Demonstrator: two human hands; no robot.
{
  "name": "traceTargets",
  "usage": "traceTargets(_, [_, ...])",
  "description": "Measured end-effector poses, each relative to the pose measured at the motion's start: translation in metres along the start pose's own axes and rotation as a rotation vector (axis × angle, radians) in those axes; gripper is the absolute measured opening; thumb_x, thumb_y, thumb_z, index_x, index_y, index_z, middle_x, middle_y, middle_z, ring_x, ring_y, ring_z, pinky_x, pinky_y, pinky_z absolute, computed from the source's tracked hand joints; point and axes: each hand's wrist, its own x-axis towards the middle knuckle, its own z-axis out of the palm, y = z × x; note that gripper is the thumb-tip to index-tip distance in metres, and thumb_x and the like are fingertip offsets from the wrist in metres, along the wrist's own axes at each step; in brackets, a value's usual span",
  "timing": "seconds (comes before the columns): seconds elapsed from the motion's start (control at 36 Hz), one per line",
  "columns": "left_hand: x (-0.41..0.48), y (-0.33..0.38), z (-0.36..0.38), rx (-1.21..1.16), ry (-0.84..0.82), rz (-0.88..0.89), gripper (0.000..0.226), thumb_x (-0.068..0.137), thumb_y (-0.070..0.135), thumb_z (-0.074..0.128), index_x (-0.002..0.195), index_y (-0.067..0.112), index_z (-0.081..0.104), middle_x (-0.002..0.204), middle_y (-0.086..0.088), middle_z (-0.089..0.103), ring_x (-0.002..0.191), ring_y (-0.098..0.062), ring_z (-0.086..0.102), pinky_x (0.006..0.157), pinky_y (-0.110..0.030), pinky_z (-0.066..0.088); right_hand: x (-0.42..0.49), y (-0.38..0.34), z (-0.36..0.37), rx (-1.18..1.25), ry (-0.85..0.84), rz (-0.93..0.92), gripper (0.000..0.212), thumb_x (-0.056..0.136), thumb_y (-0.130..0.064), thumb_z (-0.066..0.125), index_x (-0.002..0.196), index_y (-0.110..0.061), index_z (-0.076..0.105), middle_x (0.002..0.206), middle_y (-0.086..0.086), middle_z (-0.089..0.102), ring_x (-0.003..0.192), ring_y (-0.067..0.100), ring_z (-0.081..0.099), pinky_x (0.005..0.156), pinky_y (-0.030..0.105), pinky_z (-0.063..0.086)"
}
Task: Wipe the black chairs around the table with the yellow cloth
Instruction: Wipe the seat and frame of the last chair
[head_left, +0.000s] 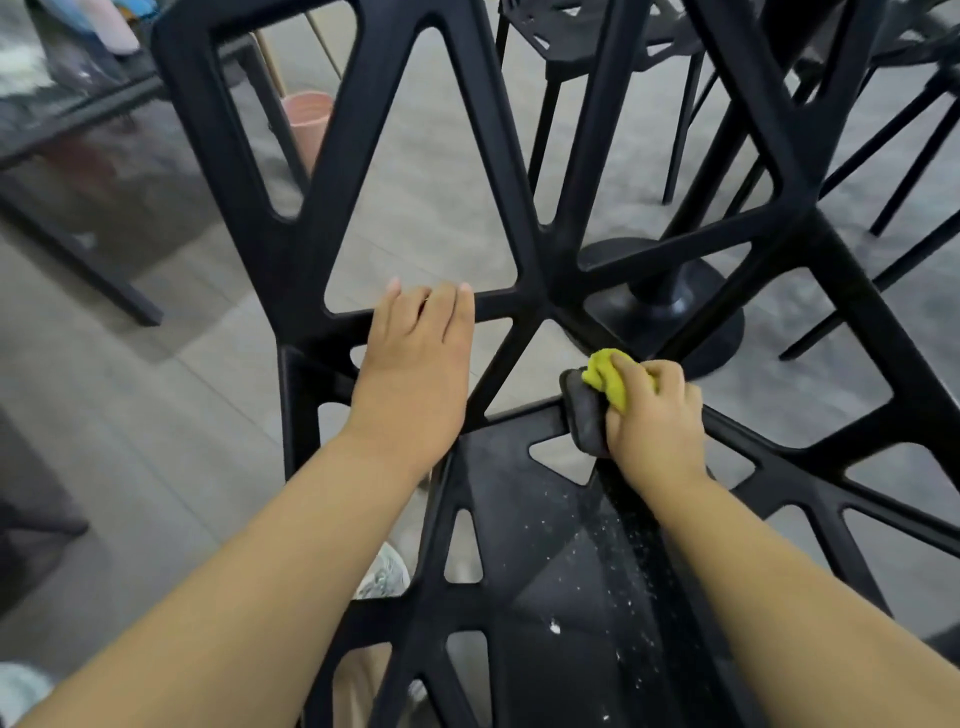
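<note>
A black plastic chair (545, 280) with triangular cut-outs fills the view, its backrest in front of me and its seat (550, 571) below, speckled with white crumbs. My left hand (415, 358) rests on a horizontal bar of the backrest, fingers laid over it. My right hand (654, 421) grips a bunched yellow cloth (608, 379) with a grey underside and presses it where the seat meets the backrest.
More black chairs (587, 47) stand behind at the top and right. A black round table base (670, 306) sits on the grey floor behind the backrest. A dark table (62, 130) is at the left, with a pink bin (306, 124) beyond it. My shoe (384, 577) shows under the seat.
</note>
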Motion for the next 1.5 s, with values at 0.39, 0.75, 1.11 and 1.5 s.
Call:
traceTargets(0.39, [-0.085, -0.033, -0.036, -0.143, -0.004, -0.035, 0.042, 0.075, 0.002, 0.038, 0.109, -0.009, 0.059, 0.104, -0.024, 0.060, 0.098, -0.040, 0.055, 0.096, -0.044, 0.037, -0.075, -0.121, 0.009, 0.173, -0.394, -0.038, 0.054, 0.091, -0.037, 0.054, 0.141, -0.023, 0.038, 0.126, 0.012, 0.046, 0.108, 0.034, 0.048, 0.096, 0.039, 0.035])
traceTargets(0.75, [-0.133, -0.002, -0.044, -0.586, 0.005, -0.662, 0.047, 0.099, 0.014, 0.040, 0.144, 0.002, 0.030, 0.136, -0.017, 0.046, 0.121, -0.032, 0.045, 0.092, -0.027, 0.033, -0.139, -0.100, -0.019, 0.327, -0.509, -0.041, 0.073, 0.082, -0.046, 0.065, 0.144, -0.043, 0.026, 0.127, 0.003, 0.041, 0.110, 0.030, 0.038, 0.099, 0.034, 0.034])
traceTargets(1.11, [-0.080, -0.004, -0.012, -0.706, 0.072, -0.574, 0.043, 0.099, 0.017, 0.038, 0.140, 0.007, 0.038, 0.122, -0.014, 0.054, 0.110, -0.029, 0.053, 0.091, -0.028, 0.039, -0.076, -0.099, 0.013, 0.266, -0.069, -0.231, 0.056, 0.078, -0.015, 0.054, 0.133, -0.024, 0.045, 0.110, 0.024, 0.052, 0.085, 0.041, 0.048, 0.081, 0.043, 0.040])
traceTargets(1.5, [-0.027, 0.013, 0.005, -0.724, 0.079, -0.462, 0.046, 0.099, 0.015, 0.040, 0.143, 0.005, 0.033, 0.135, -0.012, 0.048, 0.124, -0.025, 0.043, 0.094, -0.018, 0.027, -0.115, -0.055, -0.013, 0.214, -0.266, -0.030, 0.045, 0.084, -0.039, 0.059, 0.127, -0.029, 0.054, 0.099, 0.009, 0.047, 0.077, 0.035, 0.053, 0.067, 0.041, 0.050])
